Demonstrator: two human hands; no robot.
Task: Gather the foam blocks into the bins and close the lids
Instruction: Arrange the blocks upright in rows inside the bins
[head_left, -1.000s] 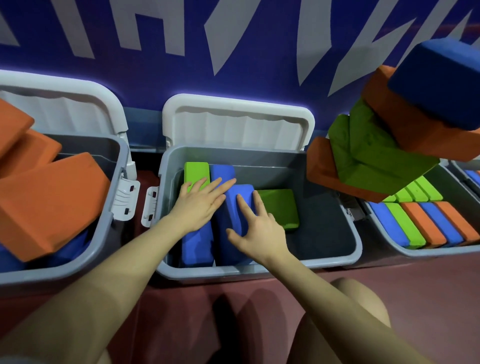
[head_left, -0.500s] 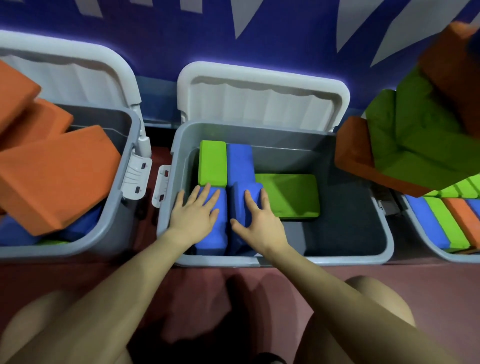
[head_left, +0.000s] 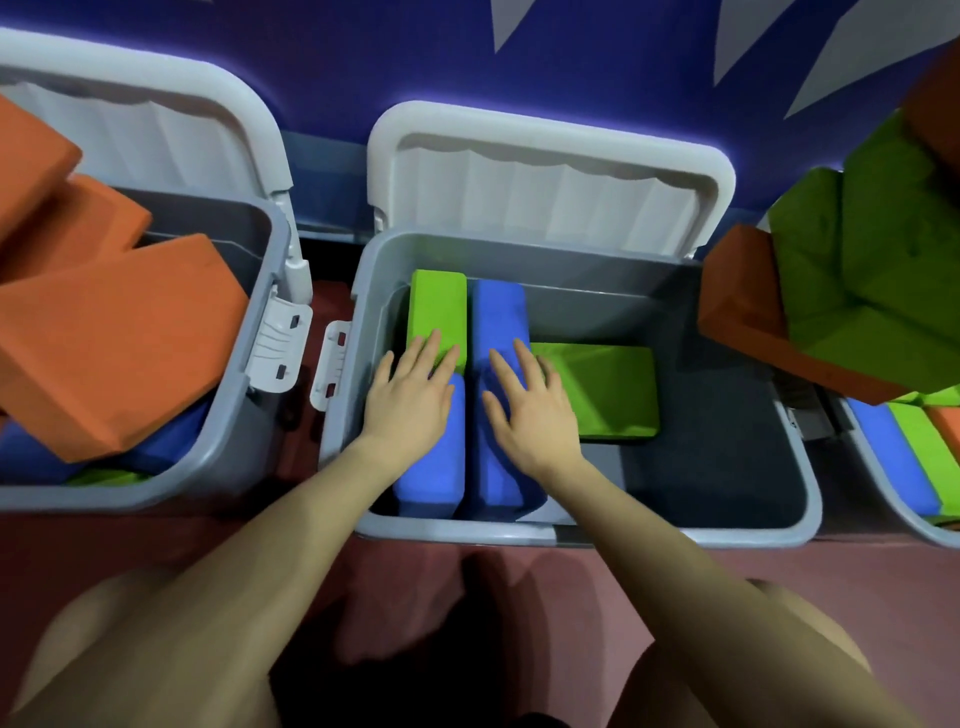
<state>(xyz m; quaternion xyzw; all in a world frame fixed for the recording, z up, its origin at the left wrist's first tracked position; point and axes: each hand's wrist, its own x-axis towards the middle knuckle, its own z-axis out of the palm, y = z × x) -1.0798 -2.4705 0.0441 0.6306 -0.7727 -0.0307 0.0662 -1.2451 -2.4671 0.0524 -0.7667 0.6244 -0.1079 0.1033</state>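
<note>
Blue foam blocks (head_left: 498, 467) lie side by side in the middle grey plastic bin (head_left: 727, 535), its white lid (head_left: 550, 176) up. Left hand (head_left: 410, 395) and right hand (head_left: 530, 410) press flat on them, fingers straight and slightly spread.

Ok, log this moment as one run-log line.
left hand: flat on near-left blue block | right hand: flat on long blue block | middle bin lid: open
</note>
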